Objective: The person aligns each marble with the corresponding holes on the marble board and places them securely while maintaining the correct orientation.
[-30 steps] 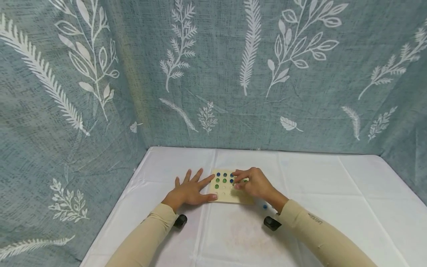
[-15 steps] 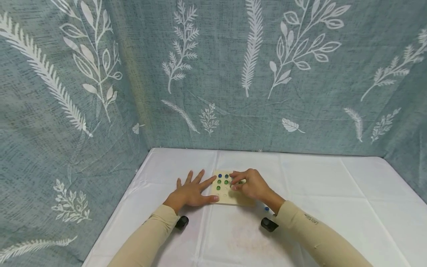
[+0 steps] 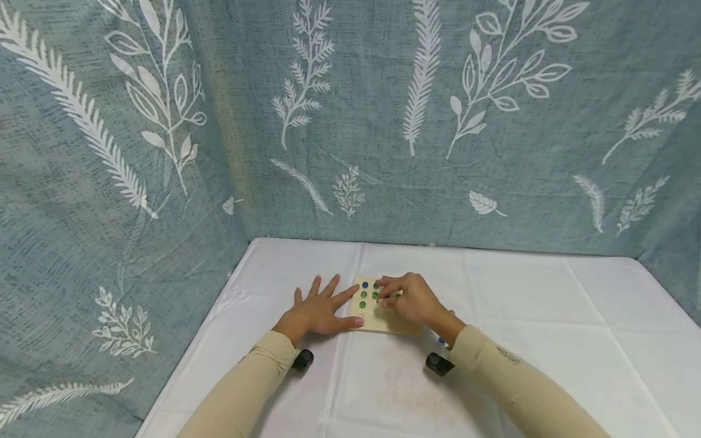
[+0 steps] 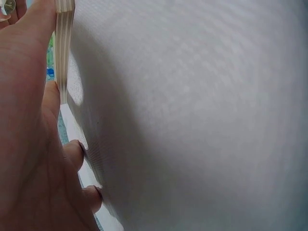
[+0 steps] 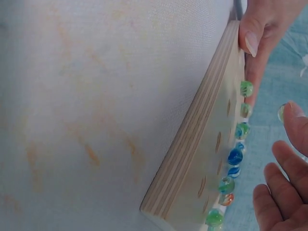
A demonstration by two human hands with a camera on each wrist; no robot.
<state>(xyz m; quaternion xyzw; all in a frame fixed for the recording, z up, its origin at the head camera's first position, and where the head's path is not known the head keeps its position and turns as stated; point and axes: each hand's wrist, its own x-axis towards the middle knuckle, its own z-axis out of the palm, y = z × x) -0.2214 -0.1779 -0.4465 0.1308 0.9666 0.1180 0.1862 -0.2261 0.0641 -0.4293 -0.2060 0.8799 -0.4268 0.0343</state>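
The left hand (image 3: 314, 312) lies flat with spread fingers, touching the left edge of the wooden board (image 3: 383, 321) on the white tablecloth (image 3: 547, 316). The right hand (image 3: 411, 299) hovers over the board, fingertips pinching a green marble (image 5: 281, 112).

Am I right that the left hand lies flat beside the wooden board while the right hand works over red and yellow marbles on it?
Not quite: the marbles are blue and green, as the head view shows. The left hand does lie flat beside the wooden board, and the right hand works over it.
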